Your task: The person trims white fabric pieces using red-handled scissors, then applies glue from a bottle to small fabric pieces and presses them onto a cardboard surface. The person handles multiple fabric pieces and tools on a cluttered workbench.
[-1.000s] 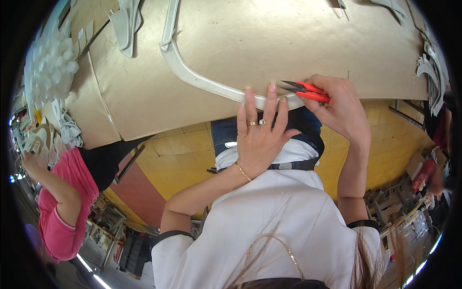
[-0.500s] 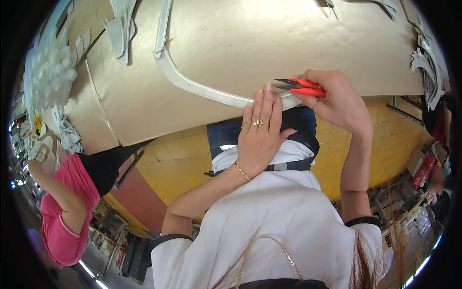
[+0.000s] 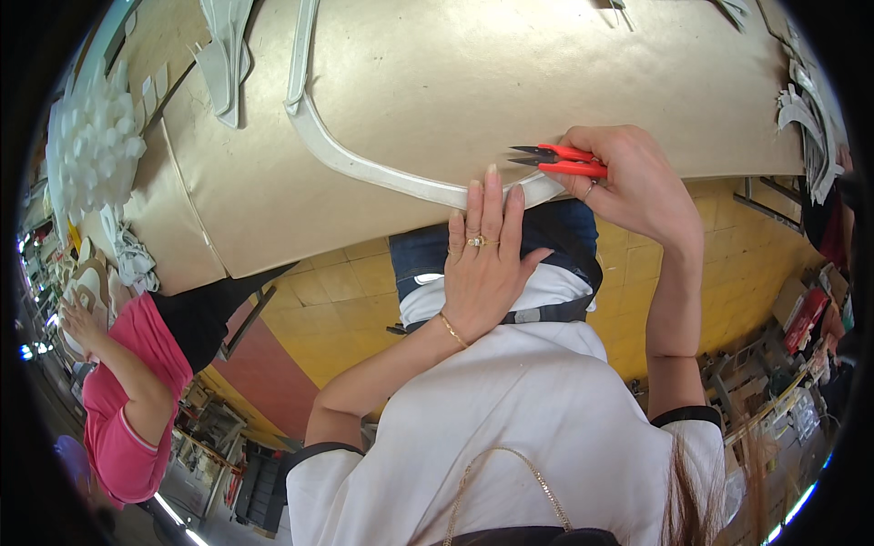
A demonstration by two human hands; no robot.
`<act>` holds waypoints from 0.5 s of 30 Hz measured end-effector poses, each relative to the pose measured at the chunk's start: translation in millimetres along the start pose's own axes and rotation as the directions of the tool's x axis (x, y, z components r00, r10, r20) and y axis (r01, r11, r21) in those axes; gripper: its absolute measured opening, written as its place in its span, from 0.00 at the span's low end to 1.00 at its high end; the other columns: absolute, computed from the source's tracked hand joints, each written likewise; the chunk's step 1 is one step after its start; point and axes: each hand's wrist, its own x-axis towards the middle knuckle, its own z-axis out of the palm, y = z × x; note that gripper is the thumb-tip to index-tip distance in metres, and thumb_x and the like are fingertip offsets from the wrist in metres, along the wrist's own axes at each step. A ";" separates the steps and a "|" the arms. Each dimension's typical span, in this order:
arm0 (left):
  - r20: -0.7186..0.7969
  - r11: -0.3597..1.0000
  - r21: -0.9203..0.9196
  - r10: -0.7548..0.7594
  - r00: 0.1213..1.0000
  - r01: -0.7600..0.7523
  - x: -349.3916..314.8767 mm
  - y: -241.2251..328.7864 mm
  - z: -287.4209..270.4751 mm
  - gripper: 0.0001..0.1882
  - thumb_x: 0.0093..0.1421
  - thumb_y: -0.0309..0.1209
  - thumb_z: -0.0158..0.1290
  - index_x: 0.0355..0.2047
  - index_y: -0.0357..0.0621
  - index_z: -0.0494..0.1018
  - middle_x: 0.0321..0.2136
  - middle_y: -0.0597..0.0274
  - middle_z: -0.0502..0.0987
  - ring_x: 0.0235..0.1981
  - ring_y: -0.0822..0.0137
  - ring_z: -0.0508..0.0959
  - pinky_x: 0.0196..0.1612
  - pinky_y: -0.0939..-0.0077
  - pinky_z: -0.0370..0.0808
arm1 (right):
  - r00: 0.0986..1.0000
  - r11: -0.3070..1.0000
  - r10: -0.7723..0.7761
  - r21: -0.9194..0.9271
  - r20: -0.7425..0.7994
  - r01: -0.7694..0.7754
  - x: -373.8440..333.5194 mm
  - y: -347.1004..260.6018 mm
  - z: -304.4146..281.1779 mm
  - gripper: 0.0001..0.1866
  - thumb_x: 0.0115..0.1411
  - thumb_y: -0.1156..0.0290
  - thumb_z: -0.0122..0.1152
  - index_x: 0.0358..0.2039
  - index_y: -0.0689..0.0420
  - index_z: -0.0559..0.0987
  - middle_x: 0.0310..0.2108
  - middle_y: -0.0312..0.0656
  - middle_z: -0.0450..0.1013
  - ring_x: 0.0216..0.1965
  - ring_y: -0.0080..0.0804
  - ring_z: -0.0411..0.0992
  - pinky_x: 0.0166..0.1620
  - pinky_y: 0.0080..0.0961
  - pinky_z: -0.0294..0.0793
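Strip (image 3: 364, 170): off-white, narrow, lighter band along its length. Runs down from top edge left of centre to a stepped joint or overlap, can't tell which, then curves down-right to mid-frame. Partly covered there; reappears just below the snips (image 3: 572, 168). Snips: right of centre, red handles, dark pointed blades, slightly parted, tips facing left.

A head-worn fisheye camera looks steeply down from close above the wearer's white shirt (image 3: 519, 409), past left hand (image 3: 482, 264) and right hand (image 3: 637, 177), toward the table (image 3: 437, 82) beyond.
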 end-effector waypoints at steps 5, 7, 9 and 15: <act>0.002 1.000 0.000 -0.008 1.000 0.008 5.4 7.0 3.2 0.48 0.56 0.50 0.60 0.67 0.34 0.51 0.69 0.37 0.49 0.70 0.42 0.48 0.68 0.49 0.42 | 1.000 1.000 -0.010 0.013 -0.016 0.010 -1.0 1.5 0.6 0.11 0.56 0.68 0.64 0.32 0.64 0.79 0.18 0.49 0.67 0.20 0.43 0.64 0.27 0.33 0.63; 0.017 0.995 0.104 0.002 1.000 -0.004 6.8 7.0 3.6 0.47 0.56 0.50 0.60 0.66 0.35 0.53 0.68 0.41 0.51 0.70 0.46 0.50 0.69 0.51 0.43 | 0.999 0.999 -0.034 0.028 -0.038 0.035 -1.0 2.0 1.5 0.11 0.55 0.69 0.65 0.32 0.65 0.79 0.19 0.49 0.67 0.20 0.43 0.64 0.27 0.33 0.63; 0.023 0.978 0.209 0.017 1.000 -0.022 7.8 7.0 3.8 0.46 0.55 0.51 0.59 0.66 0.36 0.55 0.68 0.45 0.54 0.70 0.49 0.53 0.69 0.53 0.43 | 0.998 0.997 -0.041 0.058 -0.036 0.043 -0.7 2.5 1.0 0.11 0.55 0.69 0.66 0.32 0.65 0.78 0.19 0.49 0.68 0.20 0.43 0.64 0.27 0.33 0.63; 0.015 0.917 0.395 0.057 0.998 -0.058 12.2 7.0 1.4 0.42 0.56 0.53 0.56 0.63 0.38 0.60 0.66 0.49 0.59 0.68 0.52 0.58 0.70 0.56 0.46 | 0.999 0.999 -0.036 0.035 -0.004 0.036 6.5 5.6 -7.7 0.12 0.54 0.69 0.67 0.30 0.65 0.77 0.19 0.49 0.68 0.20 0.42 0.63 0.27 0.32 0.64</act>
